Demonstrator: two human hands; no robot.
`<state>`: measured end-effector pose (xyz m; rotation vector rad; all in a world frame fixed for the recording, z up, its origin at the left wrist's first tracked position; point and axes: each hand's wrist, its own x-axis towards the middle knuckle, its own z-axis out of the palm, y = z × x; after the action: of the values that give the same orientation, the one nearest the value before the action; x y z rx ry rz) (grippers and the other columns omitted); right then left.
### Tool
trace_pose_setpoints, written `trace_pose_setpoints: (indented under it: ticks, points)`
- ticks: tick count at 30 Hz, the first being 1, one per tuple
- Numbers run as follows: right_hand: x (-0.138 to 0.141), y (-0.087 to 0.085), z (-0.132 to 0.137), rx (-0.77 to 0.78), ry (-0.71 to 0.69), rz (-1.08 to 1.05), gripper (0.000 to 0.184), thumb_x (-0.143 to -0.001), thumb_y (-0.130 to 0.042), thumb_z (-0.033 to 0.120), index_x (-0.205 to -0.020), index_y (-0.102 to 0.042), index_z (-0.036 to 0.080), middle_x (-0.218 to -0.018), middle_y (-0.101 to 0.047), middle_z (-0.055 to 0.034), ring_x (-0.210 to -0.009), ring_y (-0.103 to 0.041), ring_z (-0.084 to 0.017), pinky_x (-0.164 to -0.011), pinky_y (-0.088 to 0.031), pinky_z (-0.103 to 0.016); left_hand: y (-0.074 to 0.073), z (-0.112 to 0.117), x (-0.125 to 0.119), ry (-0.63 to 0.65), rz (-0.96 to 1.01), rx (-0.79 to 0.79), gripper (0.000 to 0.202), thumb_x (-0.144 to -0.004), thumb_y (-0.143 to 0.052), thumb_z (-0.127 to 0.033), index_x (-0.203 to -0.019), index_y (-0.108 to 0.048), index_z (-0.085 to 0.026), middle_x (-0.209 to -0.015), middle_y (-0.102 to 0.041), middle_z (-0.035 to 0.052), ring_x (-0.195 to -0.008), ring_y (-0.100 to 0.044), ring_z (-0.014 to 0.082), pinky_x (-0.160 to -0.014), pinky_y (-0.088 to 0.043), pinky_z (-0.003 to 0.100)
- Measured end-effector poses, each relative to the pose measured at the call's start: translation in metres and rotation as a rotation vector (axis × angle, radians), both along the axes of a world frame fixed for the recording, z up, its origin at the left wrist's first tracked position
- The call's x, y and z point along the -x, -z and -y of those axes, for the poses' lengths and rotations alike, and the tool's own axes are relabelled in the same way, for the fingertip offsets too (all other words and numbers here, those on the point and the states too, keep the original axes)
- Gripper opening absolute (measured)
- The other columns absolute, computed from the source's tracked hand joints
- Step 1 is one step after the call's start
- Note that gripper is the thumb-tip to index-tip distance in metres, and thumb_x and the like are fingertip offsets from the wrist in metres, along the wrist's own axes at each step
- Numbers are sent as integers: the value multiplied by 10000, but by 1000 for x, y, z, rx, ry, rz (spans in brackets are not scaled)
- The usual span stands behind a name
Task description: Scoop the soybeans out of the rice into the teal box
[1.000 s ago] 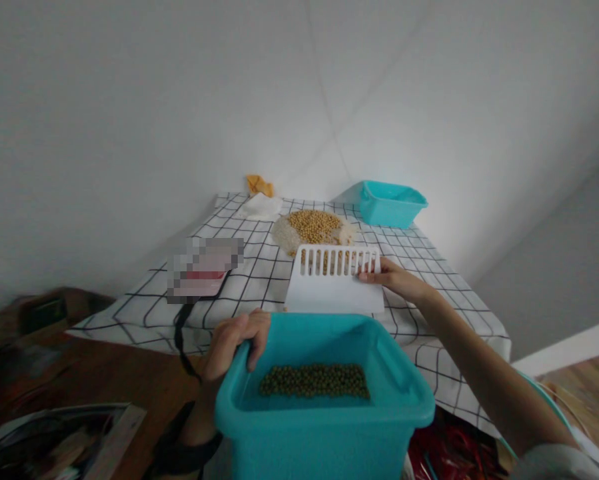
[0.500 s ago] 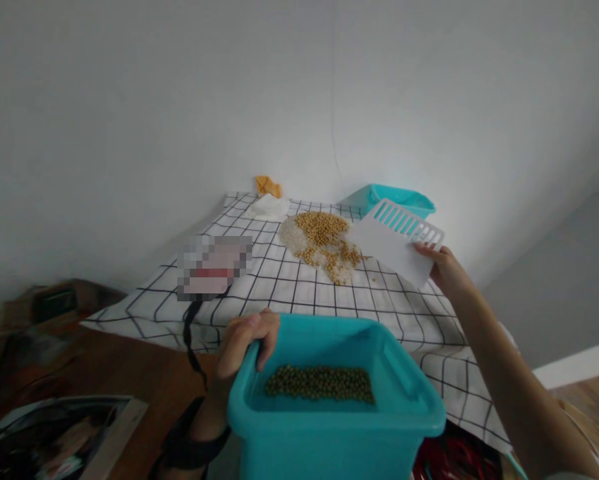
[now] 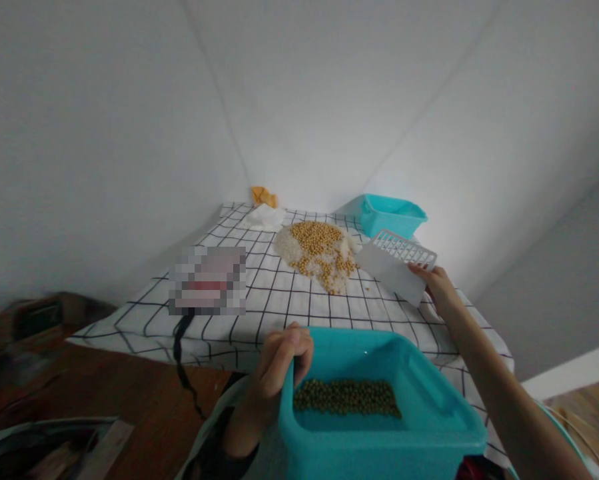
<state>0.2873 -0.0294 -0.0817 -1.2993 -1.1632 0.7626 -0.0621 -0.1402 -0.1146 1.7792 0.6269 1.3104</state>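
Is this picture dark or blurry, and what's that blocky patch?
Head view: dim, with a shadow on the wall left of the far tub; head view, too: the floor clutter at left is smeary, the beans in the near tub look soft, and the patch on the cloth is pixelated, hiding what's there.

Likely a room in a home, not a lab or shop: plain pale wall [image 3: 299, 100] at 12, checked tablecloth [image 3: 284, 308] at 6, household-type teal tub [image 3: 379, 457] at 5, reddish-brown floor [image 3: 154, 413] and cluttered box [image 3: 54, 450] at 8, white skirting [image 3: 574, 363] at 4
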Motion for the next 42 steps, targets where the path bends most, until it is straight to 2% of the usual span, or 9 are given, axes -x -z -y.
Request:
trace_pose_setpoints:
  ticks: [7,11,15,21,27,31,37,39,42]
  points:
    - [16,-7,-1,0,-64,-9,358,-645,-845,470,-857,-748,197,-828,-777,-69,-820,-713,-297,-749,-541,-378,-2,3,-1,-14,10,5,631,-1067,-201,-373,-463,-339,-250,-396,-406,3,-468,-424,218,-735,-380,450]
    - [8,-13,3,-20,15,-42,354,-640,-850,434,-887,-773,193,-881,-794,-61,-829,-722,-284,-744,-540,-364,-4,4,0,-23,24,55,629,-1063,-202,-359,-457,-333,-251,-410,-397,4,-494,-431,221,-764,-380,449]
    - [-10,-16,7,12,78,16,338,-635,-847,455,-803,-767,173,-807,-784,-63,-746,-703,-269,-691,-519,-358,-5,3,1,-8,98,82,626,-1056,-233,-368,-453,-340,-245,-419,-399,7,-502,-436,218,-771,-377,445]
    - [-17,-6,22,55,66,17,344,-656,-844,437,-871,-764,181,-845,-792,-73,-738,-711,-275,-659,-529,-356,-6,4,2,3,143,84,608,-1053,-248,-325,-461,-359,-244,-427,-407,9,-500,-431,218,-743,-374,439]
    - [1,-1,38,80,-91,-46,321,-731,-812,451,-941,-736,219,-928,-798,-77,-787,-740,-289,-702,-583,-381,-11,7,1,-13,141,130,629,-1064,-273,-384,-460,-382,-248,-430,-388,-4,-487,-410,199,-686,-362,409]
    - [3,-4,40,85,-28,-86,361,-691,-839,430,-953,-748,198,-921,-803,-70,-789,-741,-271,-701,-580,-345,-14,11,-1,-80,162,210,637,-1063,-305,-436,-459,-399,-256,-447,-367,-9,-491,-395,198,-620,-342,392]
    - [-19,1,47,89,83,-97,280,-682,-856,373,-860,-753,183,-797,-781,-35,-640,-689,-195,-558,-534,-262,-12,7,0,-21,152,202,639,-1052,-308,-482,-462,-410,-260,-438,-380,-6,-487,-402,197,-600,-331,395]
    - [-26,5,52,138,77,-138,274,-681,-870,354,-859,-744,188,-761,-773,-30,-599,-685,-190,-520,-532,-258,-11,6,0,-14,153,203,636,-1050,-312,-480,-461,-408,-261,-432,-378,-8,-486,-403,195,-602,-331,397]
    - [-31,9,59,172,19,-180,291,-691,-878,341,-902,-744,192,-801,-788,-40,-639,-724,-204,-583,-589,-271,-9,5,0,-7,154,196,631,-1053,-312,-464,-465,-412,-258,-435,-373,-9,-489,-401,193,-598,-325,397]
